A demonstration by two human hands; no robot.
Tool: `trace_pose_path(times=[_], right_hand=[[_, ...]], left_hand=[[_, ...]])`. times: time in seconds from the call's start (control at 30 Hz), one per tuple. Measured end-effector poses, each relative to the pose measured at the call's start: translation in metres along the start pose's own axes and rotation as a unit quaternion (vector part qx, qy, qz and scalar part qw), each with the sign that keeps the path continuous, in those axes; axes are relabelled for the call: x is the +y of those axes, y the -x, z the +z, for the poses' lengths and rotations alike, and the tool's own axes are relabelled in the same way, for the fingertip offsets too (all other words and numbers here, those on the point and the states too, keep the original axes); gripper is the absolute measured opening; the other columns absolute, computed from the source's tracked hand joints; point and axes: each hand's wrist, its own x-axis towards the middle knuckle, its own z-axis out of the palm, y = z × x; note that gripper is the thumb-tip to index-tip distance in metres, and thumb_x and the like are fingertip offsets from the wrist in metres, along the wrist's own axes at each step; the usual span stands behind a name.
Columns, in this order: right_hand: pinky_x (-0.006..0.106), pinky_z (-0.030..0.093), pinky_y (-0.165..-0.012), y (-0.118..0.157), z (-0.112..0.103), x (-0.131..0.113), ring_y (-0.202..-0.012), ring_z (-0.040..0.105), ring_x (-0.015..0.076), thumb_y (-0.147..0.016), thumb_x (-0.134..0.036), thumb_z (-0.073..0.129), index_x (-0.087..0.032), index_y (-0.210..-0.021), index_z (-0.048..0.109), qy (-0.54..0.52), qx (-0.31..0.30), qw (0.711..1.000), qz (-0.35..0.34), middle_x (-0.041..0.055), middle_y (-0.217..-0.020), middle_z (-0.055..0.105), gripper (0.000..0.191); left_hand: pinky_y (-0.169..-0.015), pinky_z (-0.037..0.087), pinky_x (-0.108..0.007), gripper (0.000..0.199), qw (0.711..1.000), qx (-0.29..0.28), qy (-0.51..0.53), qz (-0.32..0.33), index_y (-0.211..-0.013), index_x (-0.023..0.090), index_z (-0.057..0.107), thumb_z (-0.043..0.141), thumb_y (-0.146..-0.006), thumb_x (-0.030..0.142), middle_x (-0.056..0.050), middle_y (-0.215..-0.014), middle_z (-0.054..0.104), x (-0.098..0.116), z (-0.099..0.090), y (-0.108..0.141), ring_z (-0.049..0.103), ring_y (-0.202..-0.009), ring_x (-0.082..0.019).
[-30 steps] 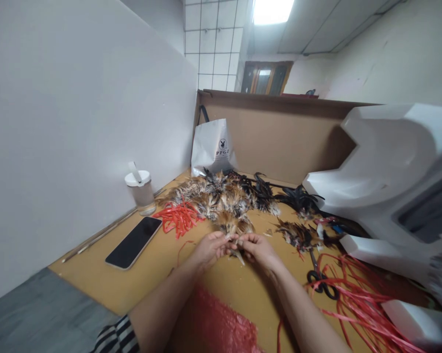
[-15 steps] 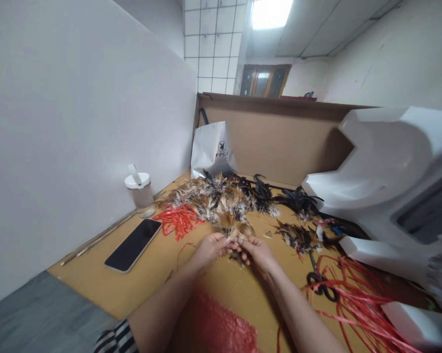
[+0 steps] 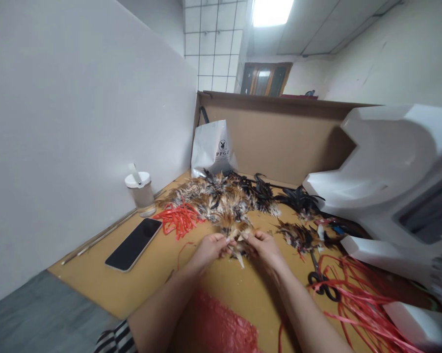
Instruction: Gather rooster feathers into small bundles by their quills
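Note:
Both my hands are over the middle of the tan table, at the near edge of a pile of brown, black and pale feathers [image 3: 221,196]. My left hand [image 3: 211,247] is closed, pinching feathers between thumb and fingertips. A little apart from it, my right hand [image 3: 263,245] also pinches feathers. A small tuft of feathers [image 3: 239,257] with a pale tip hangs between and below the hands. Which feathers belong to which hand is partly hidden by the fingers. A smaller bunch of dark brown feathers [image 3: 298,235] lies to the right.
Left are a phone [image 3: 133,244], a lidded cup [image 3: 142,193] and cut red plastic strips [image 3: 180,219]. Black scissors [image 3: 322,284] and long red strands [image 3: 356,299] lie at right, beside white foam [image 3: 375,162]. Red plastic film [image 3: 224,323] is near me. A white bag [image 3: 211,147] stands behind.
My hands have drawn slightly apart, the right one moving a little right. A pale-tipped tuft now shows between and below them.

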Motion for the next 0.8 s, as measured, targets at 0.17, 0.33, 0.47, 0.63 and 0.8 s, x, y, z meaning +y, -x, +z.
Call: trace_pose_path(times=[0.17,0.33,0.47,0.63,0.8], right_hand=[[0.019,0.018,-0.036,0.006,0.010,-0.003,-0.034,0.027,0.0041,-0.059,-0.046,0.064,-0.016,-0.053,0.045,0.000,-0.015,1.000,0.004,-0.0063,-0.038,0.039,0.036],[0.020,0.021,-0.037,0.008,0.015,-0.003,-0.036,0.030,0.0051,-0.058,-0.047,0.064,-0.016,-0.053,0.046,0.010,-0.003,1.000,-0.018,-0.0049,-0.040,0.042,0.036],[0.020,0.026,-0.040,0.007,0.015,0.004,-0.040,0.035,0.0063,-0.059,-0.045,0.064,-0.015,-0.056,0.048,0.014,0.010,0.999,-0.036,-0.0035,-0.045,0.046,0.034],[0.020,0.029,-0.042,0.006,0.015,0.010,-0.043,0.039,0.0079,-0.062,-0.045,0.061,-0.016,-0.057,0.047,0.032,0.001,0.998,-0.050,-0.0018,-0.048,0.050,0.033],[0.020,0.027,-0.041,0.008,0.016,0.007,-0.041,0.036,0.0067,-0.060,-0.045,0.063,-0.015,-0.054,0.046,0.049,0.010,0.997,-0.054,-0.0037,-0.044,0.046,0.034]], left_hand=[[-0.046,0.028,-0.019,0.026,0.996,-0.034,0.076,-0.020,-0.074,0.011,0.063,0.061,-0.065,0.036,-0.005,-0.065,0.063,-0.001,0.003,0.002,0.048,-0.047,-0.007],[-0.047,0.029,-0.019,0.024,0.992,-0.042,0.109,-0.042,-0.071,0.011,0.061,0.064,-0.063,0.033,-0.006,-0.068,0.064,0.001,0.006,0.005,0.049,-0.048,-0.007],[-0.046,0.028,-0.019,0.023,0.992,-0.056,0.106,-0.035,-0.068,0.011,0.060,0.063,-0.064,0.033,-0.004,-0.061,0.060,0.000,0.005,0.005,0.046,-0.045,-0.006],[-0.045,0.028,-0.019,0.026,0.993,-0.076,0.086,-0.034,-0.063,0.010,0.060,0.062,-0.065,0.036,-0.002,-0.053,0.055,-0.001,0.005,0.004,0.042,-0.043,-0.005],[-0.045,0.028,-0.019,0.029,0.994,-0.081,0.065,-0.022,-0.060,0.011,0.058,0.061,-0.065,0.039,-0.001,-0.052,0.052,0.000,0.006,0.005,0.041,-0.042,-0.005]])
